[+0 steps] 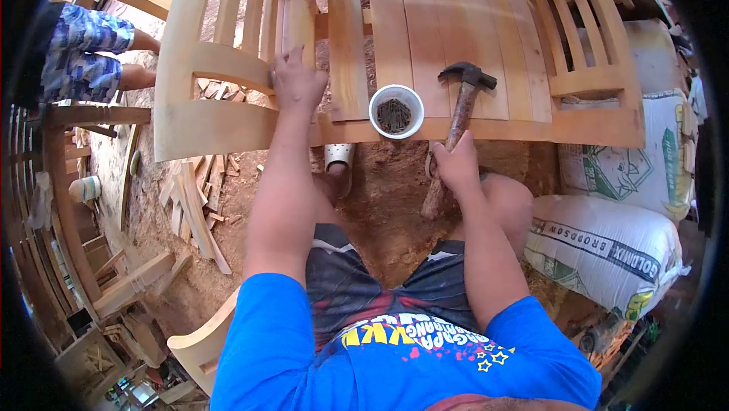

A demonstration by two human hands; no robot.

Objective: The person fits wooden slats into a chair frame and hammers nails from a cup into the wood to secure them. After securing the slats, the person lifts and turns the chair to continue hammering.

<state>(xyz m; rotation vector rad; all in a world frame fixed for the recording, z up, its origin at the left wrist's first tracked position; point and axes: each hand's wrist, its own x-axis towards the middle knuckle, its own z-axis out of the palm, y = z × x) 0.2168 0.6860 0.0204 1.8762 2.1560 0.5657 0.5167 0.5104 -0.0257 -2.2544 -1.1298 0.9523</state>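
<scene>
Slatted wooden surface seen at 12 o'clock | slat at 11 touched by left hand, grip wide, fingers spread | hammer at 1 gripped by right hand, grip closed round handle | white cup stood at 12, by surface's near edge | nails held in cup

Your shirt is bright blue, printed with yellow and white lettering and yellow-outlined stars. Your shorts are dark with red and white patches. The other person's shorts are patterned blue and white. The tub is white.
</scene>
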